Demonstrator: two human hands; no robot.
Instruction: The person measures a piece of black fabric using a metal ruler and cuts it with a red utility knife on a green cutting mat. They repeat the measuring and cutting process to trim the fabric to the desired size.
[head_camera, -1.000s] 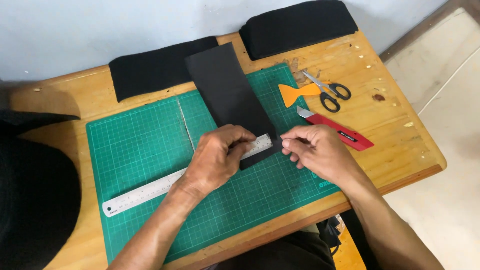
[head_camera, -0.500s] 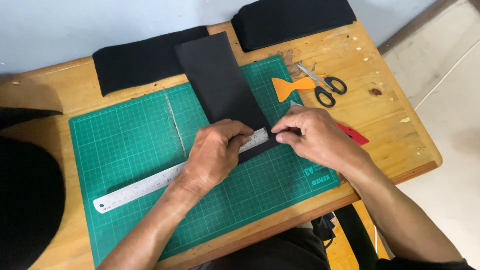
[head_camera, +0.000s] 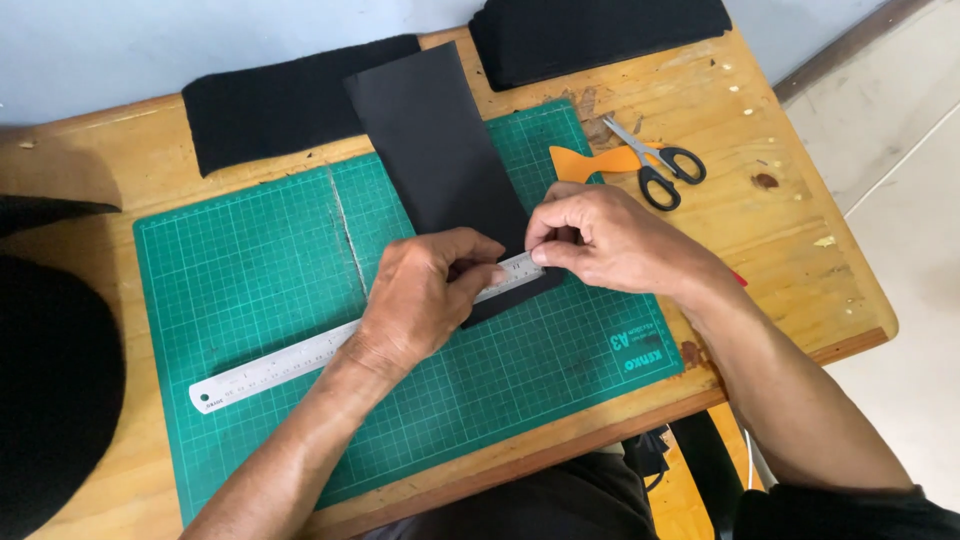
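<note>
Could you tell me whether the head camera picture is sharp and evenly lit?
Head view: sharp and evenly lit, no glare on the steel ruler; soft shadows under both hands on the green cutting mat; the black sheet shows little surface detail.

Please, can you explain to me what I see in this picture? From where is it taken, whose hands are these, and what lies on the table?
A camera worn on a person's head looks down at their own bare hands. The left hand presses a steel ruler across a black sheet, and the right hand pinches the ruler's other end. All rest on a green cutting mat on a wooden table. Nearby lie scissors, an orange shape and stacks of black material.
</note>
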